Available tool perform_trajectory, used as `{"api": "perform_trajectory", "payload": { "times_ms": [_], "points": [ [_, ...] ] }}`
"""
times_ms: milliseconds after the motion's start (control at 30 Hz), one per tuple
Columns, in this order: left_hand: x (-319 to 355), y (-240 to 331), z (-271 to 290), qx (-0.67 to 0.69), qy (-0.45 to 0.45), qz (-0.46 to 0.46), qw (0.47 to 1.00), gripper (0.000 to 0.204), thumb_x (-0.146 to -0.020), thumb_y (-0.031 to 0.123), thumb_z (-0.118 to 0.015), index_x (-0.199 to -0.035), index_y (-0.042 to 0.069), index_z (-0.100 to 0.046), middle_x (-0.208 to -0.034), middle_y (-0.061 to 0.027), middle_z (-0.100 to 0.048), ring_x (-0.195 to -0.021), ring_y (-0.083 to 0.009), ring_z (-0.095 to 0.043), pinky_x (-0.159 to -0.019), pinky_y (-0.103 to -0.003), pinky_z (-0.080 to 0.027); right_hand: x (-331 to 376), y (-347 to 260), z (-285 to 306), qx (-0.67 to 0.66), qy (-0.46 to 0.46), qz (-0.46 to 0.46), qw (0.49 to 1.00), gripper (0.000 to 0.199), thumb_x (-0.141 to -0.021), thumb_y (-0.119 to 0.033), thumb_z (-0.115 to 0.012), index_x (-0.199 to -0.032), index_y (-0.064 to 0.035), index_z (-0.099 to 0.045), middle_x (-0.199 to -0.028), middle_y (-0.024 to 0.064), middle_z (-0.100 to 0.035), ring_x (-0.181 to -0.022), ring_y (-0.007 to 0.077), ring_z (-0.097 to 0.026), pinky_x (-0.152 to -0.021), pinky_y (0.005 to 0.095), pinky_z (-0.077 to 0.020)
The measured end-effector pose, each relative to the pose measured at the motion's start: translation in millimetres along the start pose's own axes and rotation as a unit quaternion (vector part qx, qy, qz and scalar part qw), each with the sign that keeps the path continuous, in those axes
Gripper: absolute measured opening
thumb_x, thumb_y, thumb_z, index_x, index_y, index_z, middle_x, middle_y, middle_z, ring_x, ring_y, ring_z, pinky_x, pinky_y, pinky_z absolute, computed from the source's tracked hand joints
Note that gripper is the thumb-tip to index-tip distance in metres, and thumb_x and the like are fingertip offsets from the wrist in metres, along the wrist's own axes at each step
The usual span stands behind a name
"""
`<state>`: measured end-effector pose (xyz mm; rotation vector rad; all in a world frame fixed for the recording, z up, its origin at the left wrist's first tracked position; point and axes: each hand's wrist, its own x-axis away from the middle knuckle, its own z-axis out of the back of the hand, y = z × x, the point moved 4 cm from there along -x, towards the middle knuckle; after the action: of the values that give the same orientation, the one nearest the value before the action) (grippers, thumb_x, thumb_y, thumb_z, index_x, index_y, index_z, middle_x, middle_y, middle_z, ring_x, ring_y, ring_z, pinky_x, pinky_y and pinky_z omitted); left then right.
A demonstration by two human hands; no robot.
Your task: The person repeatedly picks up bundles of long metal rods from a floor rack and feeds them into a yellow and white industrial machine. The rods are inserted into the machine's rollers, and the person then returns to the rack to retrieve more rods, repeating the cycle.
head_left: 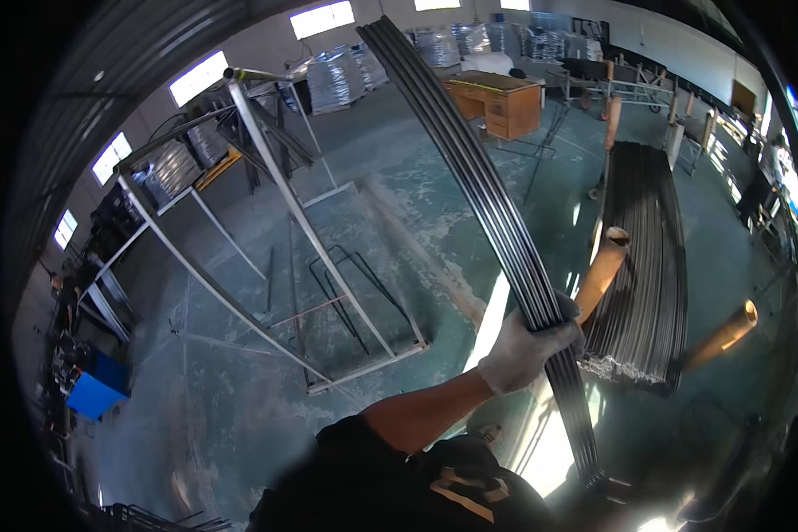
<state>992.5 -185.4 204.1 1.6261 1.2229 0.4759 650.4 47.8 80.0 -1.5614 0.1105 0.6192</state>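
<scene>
My left hand point(525, 348), in a pale glove, is closed round a bundle of long dark metal tubes point(492, 199). The tubes lie side by side and slant from the upper middle of the view down past my body at the lower right. My left forearm point(430, 410) is bare below a black sleeve. Just right of the hand lies a large stack of similar dark tubes point(643, 257), apart from the bundle, between rusty upright posts. One orange-brown hollow post point(605, 270) stands close by the glove. I do not see my right hand.
A grey metal frame point(279, 182) stands left on the green floor, with bent dark rods point(363, 288) beside it. A wooden desk point(496, 105) and wrapped pallets point(335, 82) are farther back. Another rusty post point(723, 335) juts up at right. A person point(66, 297) is at far left.
</scene>
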Motion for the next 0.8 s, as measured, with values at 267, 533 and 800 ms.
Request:
{"api": "perform_trajectory", "payload": {
  "times_ms": [267,533,800],
  "points": [
    [64.7,123.5,193.9,0.040,0.239,-0.109,0.964,0.029,-0.097,-0.003,-0.069,-0.126,-0.002,-0.063,-0.095,-0.0176,-0.075,-0.087,-0.0305,-0.076,-0.080,-0.045,-0.066,13.4,-57.6,-131.4,-0.070,-0.109,-0.083,0.988,0.033,-0.114,-0.026,-0.066,-0.127,0.0019,-0.077,-0.106,0.0112,-0.083,-0.091,0.0188,-0.076,-0.083,0.0334,-0.0604],
    [78.9,293.4,442.8,0.146,0.361,-0.257,0.884,0.017,-0.096,-0.001,-0.063,-0.113,0.001,-0.064,-0.091,-0.0148,-0.067,-0.088,-0.0328,-0.071,-0.090,-0.051,-0.064,86.4,-359.3,-441.7,-0.066,-0.205,0.164,0.963,0.038,-0.113,-0.026,-0.069,-0.132,0.0063,-0.071,-0.102,0.0065,-0.076,-0.089,0.0133,-0.069,-0.085,0.0299,-0.0551],
    [115.9,393.6,633.4,0.133,0.346,-0.376,0.849,0.019,-0.101,0.012,-0.070,-0.112,-0.002,-0.075,-0.115,-0.0179,-0.080,-0.111,-0.0316,-0.075,-0.107,-0.044,-0.057,234.3,-669.9,-657.9,-0.017,-0.332,0.518,0.788,0.025,-0.105,-0.022,-0.065,-0.119,-0.0057,-0.079,-0.086,0.0145,-0.073,-0.082,0.0284,-0.076,-0.071,0.0448,-0.0617]
  ]
}}
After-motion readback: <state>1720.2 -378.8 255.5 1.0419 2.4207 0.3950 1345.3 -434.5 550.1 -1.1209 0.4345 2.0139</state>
